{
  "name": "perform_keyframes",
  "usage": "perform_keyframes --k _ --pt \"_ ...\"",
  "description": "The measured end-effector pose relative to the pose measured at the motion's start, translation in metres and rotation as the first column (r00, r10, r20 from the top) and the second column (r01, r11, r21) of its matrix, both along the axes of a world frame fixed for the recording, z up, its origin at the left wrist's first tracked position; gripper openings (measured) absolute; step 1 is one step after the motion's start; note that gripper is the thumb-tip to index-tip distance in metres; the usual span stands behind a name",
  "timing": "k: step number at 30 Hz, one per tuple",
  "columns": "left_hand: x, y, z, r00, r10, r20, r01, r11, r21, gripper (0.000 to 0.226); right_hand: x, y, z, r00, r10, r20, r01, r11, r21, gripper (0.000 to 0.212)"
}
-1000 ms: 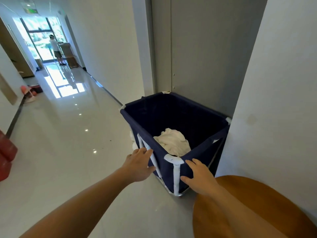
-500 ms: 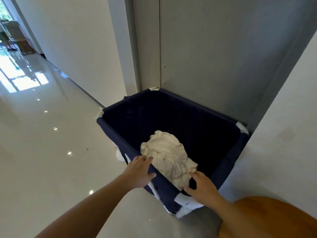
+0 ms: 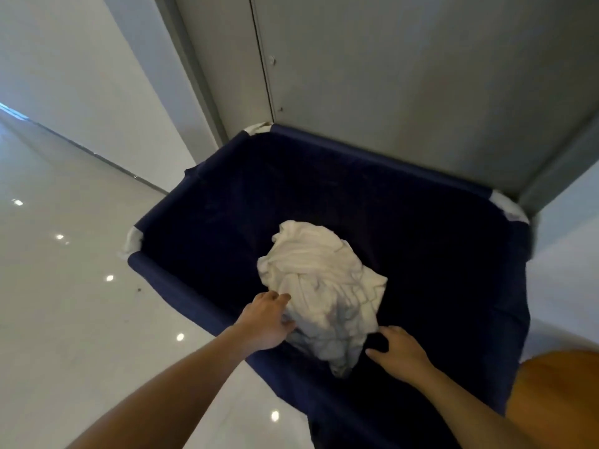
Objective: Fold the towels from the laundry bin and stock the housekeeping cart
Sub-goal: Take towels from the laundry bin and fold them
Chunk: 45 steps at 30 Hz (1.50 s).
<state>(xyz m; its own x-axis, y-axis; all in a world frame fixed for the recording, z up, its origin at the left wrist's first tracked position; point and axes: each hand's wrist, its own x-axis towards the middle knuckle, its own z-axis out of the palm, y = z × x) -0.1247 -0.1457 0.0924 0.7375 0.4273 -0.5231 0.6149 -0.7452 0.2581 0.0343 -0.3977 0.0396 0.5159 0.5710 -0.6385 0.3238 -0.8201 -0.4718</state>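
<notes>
Glossy pale floor tiles (image 3: 81,319) run up to a grey wall panel (image 3: 389,76), and wedged into that corner stands the dark blue laundry bin (image 3: 181,293), seen from above through its open top. Inside it lies a crumpled white bundle of towels (image 3: 324,286), and this is the only laundry visible in the bin. The bundle's long axis runs from the far middle of the bin toward the near rim, so its near end points at the person. The left hand (image 3: 265,322) reaches over the near-left rim, and its fingers (image 3: 278,298) lie straight and relaxed against the left flank of the bundle, touching the cloth without any visible pinch. The right hand (image 3: 398,351) is lower and to the right, with fingers spread and uncurled, just beside the near right edge of the towels; whether it touches the cloth or only the dark liner cannot be told. The bundle therefore lies between the two hands, slightly ahead of both, and the left hand is the nearer one. By this reading, the coming move is a two-sided scoop, both hands closing inward and under the near end. An orange rounded shape (image 3: 557,400) fills the lower right corner.
</notes>
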Motion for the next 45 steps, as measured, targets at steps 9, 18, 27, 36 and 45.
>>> perform_keyframes --k 9,18,27,36,45 --pt "0.063 0.091 -0.129 0.970 -0.049 -0.240 0.004 0.983 -0.183 0.062 0.044 0.092 -0.137 0.939 -0.155 -0.307 0.124 0.985 -0.119 0.018" --pt "0.087 0.119 -0.269 0.919 -0.095 -0.384 -0.034 0.948 -0.317 0.056 0.031 0.114 -0.304 0.879 -0.231 -0.417 0.105 0.947 -0.302 0.021" --pt "0.073 0.129 -0.374 0.869 -0.156 -0.470 -0.021 0.937 -0.349 0.061 0.014 0.202 -0.424 0.756 -0.520 -0.399 0.455 0.854 -0.251 0.033" --pt "0.053 0.129 -0.392 0.861 -0.117 -0.495 -0.082 0.929 -0.362 0.059 -0.003 0.217 -0.454 0.785 -0.559 -0.268 0.497 0.826 -0.266 0.035" --pt "0.095 0.122 -0.307 0.914 -0.109 -0.391 -0.060 0.916 -0.397 0.055 0.003 0.212 -0.332 0.840 -0.460 -0.288 0.481 0.877 0.004 0.022"
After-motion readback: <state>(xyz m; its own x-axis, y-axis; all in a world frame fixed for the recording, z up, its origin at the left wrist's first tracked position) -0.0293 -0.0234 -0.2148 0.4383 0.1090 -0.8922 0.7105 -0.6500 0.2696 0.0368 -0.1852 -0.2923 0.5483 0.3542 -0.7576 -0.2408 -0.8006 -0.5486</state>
